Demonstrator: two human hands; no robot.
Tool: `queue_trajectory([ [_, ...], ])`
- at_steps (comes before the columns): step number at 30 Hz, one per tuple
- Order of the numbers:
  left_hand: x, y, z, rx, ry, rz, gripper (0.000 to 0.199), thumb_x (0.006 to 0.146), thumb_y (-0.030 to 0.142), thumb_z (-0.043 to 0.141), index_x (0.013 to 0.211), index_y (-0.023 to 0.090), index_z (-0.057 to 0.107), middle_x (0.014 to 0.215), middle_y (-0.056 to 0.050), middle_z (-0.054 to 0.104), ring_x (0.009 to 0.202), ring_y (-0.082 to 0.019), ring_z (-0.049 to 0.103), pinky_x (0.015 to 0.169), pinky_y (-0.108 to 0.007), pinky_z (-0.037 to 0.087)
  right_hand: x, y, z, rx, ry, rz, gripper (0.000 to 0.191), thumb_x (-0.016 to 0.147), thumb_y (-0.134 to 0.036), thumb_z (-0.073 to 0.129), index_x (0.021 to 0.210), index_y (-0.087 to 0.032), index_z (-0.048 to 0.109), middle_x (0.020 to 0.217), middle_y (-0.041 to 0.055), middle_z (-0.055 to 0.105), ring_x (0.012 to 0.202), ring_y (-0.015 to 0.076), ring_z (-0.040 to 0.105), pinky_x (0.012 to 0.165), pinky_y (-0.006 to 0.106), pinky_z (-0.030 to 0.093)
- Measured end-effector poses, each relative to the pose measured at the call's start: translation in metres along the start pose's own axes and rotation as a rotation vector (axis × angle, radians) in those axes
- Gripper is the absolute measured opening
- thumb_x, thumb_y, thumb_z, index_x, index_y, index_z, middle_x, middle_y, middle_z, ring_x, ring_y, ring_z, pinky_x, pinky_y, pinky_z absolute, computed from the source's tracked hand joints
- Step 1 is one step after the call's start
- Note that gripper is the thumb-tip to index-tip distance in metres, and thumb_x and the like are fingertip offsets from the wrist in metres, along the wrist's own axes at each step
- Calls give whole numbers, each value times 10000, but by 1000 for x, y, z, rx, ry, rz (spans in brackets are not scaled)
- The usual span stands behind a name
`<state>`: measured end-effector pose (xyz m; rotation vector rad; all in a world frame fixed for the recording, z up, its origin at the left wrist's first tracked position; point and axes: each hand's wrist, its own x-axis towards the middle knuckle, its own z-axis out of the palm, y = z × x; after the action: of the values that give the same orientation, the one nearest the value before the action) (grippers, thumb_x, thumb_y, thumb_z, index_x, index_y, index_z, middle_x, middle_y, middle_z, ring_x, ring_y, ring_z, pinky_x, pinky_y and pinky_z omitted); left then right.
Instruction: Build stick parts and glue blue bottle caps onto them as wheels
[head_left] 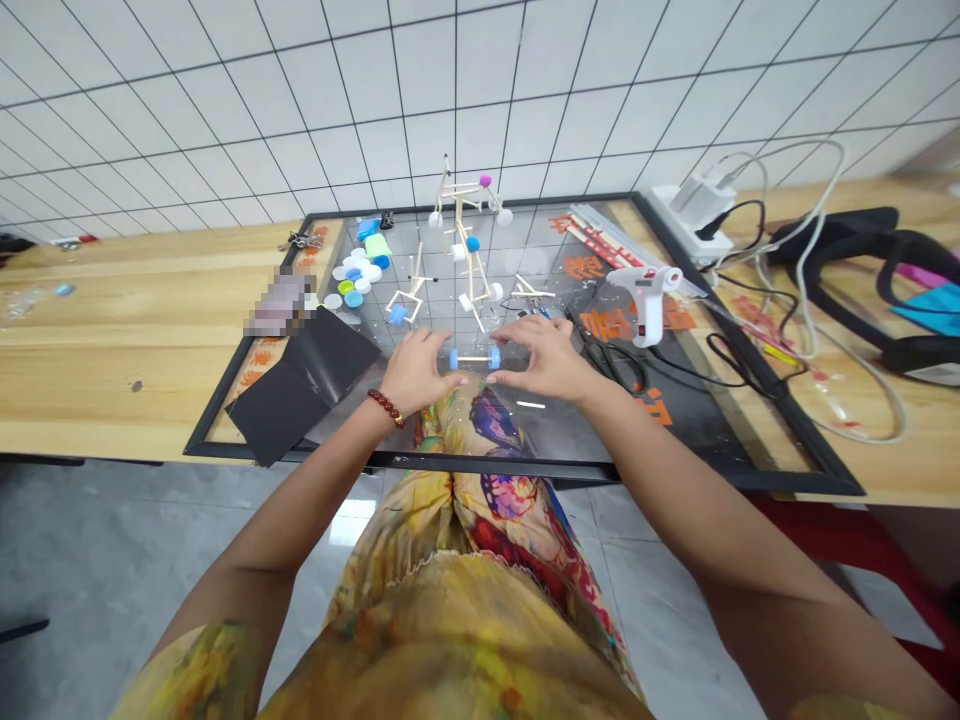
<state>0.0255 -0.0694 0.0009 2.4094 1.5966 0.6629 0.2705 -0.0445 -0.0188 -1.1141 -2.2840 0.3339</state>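
A short wooden stick with a blue bottle cap on each end, like a pair of wheels on an axle (473, 359), stands on the glass panel in front of me. My left hand (417, 372) curves around its left cap, thumb and fingers apart. Opposite it, my right hand (546, 358) is spread in the same way around the right cap. Whether any fingertip touches the caps, I cannot tell. Just beyond are stick frames with cap wheels: a taller one (470, 262) in the middle and a smaller one (407, 303) to the left.
Loose bottle caps (358, 272) lie at the back left, near black sheets (307, 385). To the right are a white glue gun (646, 300), black-handled scissors (616, 366), and a power strip (694, 225) with tangled cables. A black frame (495, 464) edges the glass.
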Motion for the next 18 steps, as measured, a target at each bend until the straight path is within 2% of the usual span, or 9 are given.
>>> queue_trajectory([
  [4,3,-12,6,-48,-13,64,394,749,389,787,1076,183,709,1047,-95,701,1010,-282,637,941,-463,507,2,0,5,-5,-9,-14,480,813,-629,684,1063,-220,713,1086,107,751,1111,324,583,901,461,247],
  [6,4,-16,7,-64,-8,83,346,775,383,763,1056,184,728,1051,-90,708,1006,-273,636,947,-457,503,3,-1,4,0,-15,-25,414,830,-574,686,1037,-217,721,1072,104,755,1106,318,589,900,463,238],
  [12,3,-19,7,-91,-9,83,340,797,358,724,1098,200,736,1083,-79,707,1029,-261,629,944,-433,503,3,-3,1,8,-35,-36,349,841,-497,677,1043,-216,722,1056,86,759,1077,300,589,895,458,228],
  [18,3,-19,9,-99,-16,70,346,795,371,727,1097,202,731,1086,-87,706,1043,-265,625,958,-441,488,4,-2,5,-8,-25,-21,380,836,-564,674,990,-219,712,1030,89,762,1074,307,588,888,460,226],
])
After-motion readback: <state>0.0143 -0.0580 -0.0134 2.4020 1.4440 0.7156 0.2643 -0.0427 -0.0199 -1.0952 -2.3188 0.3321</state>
